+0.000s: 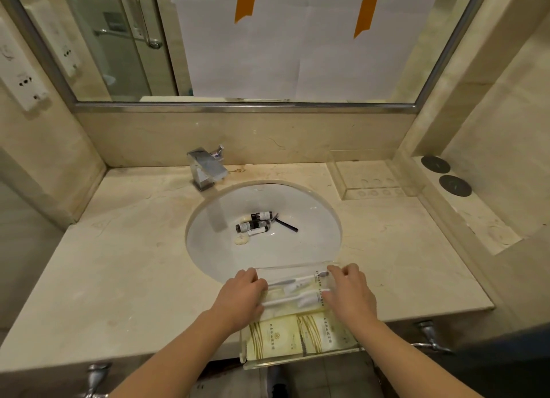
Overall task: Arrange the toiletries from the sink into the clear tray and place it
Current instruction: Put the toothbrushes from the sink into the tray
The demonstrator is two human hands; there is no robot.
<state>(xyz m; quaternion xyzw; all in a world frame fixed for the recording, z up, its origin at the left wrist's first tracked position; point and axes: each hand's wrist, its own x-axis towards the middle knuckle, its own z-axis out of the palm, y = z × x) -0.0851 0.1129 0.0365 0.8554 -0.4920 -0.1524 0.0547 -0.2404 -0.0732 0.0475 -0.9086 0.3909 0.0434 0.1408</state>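
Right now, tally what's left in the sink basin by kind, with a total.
Dark bottles with pale labels: 2
Black razor: 1
Cream soap pieces: 2
Small white tube or sachet: 1
Total: 6, though the pile overlaps and something could be hidden underneath.

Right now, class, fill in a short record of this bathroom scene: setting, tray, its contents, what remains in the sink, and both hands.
setting: beige marble counter with white oval sink
tray: clear plastic tray overhanging counter's front edge
tray contents: white packaged toothbrushes, yellow sachets
left in sink: small dark bottles, black razor, cream soap
left hand: on tray's left side
right hand: on tray's right side
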